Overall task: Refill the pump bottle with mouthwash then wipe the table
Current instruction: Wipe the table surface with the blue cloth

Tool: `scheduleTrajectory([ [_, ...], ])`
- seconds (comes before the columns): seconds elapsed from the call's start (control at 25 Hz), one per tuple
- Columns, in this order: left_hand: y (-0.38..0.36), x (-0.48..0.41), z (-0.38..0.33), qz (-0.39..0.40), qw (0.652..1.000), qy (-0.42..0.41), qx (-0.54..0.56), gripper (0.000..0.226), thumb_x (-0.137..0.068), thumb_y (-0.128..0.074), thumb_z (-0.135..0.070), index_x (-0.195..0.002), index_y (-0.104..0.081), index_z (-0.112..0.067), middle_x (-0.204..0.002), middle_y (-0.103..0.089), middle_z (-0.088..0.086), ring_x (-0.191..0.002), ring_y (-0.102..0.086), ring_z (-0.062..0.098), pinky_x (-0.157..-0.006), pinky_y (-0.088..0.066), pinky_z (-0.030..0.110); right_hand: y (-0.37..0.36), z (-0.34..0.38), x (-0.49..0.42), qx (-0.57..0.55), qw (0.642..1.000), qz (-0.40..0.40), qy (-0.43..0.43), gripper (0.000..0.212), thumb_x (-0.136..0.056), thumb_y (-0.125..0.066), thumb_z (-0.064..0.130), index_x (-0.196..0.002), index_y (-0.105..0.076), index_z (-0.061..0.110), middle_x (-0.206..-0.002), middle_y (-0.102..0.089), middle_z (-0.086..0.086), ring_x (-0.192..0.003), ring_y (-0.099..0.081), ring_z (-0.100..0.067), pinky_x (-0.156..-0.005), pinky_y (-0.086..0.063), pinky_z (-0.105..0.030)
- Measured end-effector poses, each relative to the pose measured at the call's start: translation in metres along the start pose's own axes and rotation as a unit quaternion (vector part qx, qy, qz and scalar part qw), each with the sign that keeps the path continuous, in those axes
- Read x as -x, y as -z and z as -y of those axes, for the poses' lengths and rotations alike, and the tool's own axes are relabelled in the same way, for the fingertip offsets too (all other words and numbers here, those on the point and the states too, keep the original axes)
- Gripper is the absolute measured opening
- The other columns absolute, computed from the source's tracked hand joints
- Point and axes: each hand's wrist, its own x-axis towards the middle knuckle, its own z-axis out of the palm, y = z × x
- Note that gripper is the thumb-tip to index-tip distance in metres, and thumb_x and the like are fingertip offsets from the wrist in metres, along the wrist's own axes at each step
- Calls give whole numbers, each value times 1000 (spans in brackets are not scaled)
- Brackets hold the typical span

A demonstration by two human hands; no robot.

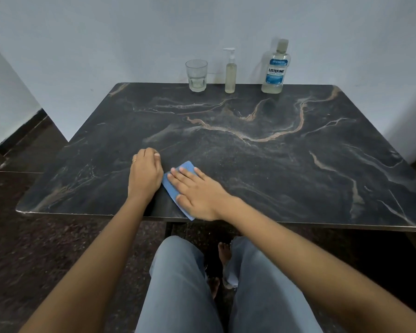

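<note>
Under the flat, spread fingers (178, 175) of the right hand (197, 191): a folded blue cloth (169, 186), pressed to the table (274, 164) near its front edge, not pinched. Long axis from front edge up toward fingertips, slanting left. Left hand (144, 174) just beside, loosely curled, apparently empty. Risks: cloth slipping off the near edge; far sweeps toppling the pump bottle (230, 73), mouthwash bottle (275, 68) or glass (196, 75) well beyond the fingertips.
</note>
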Motion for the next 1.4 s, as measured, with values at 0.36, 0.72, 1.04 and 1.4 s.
scheduleTrajectory([
  [0.36,0,-1,0,-10,1000,21,6,30,-103,-33,-19,-102,-56,0,-104,-57,16,-103,-48,32,-89,-40,44,53,-216,132,-57,907,-45,-415,57,-102,-21,33,-153,-8,12,-161,-2,-6,-149,-3,-19,-120,-3,-42],
  [0.72,-6,-9,12,-19,996,47,80,32,-103,-31,-23,-101,-59,-8,-104,-60,8,-105,-49,22,-84,-32,26,-2,-23,75,33,983,-47,-173,59,-101,-19,36,-153,1,17,-161,5,2,-148,8,-19,-118,8,-40],
  [1.04,24,-6,41,-43,997,49,52,34,-103,-33,-28,-97,-56,-5,-98,-60,12,-95,-52,27,-81,-42,39,31,-62,-61,-48,991,-21,-121,57,-101,-25,36,-153,-12,17,-161,-9,-2,-148,-7,-16,-119,-2,-38],
  [1.4,29,-2,45,-43,997,61,7,35,-103,-34,-28,-98,-58,-2,-100,-59,17,-100,-51,36,-91,-39,48,32,-177,84,-63,911,-92,-397,57,-101,-20,36,-153,-10,16,-161,-6,-4,-149,-5,-17,-119,-2,-42],
])
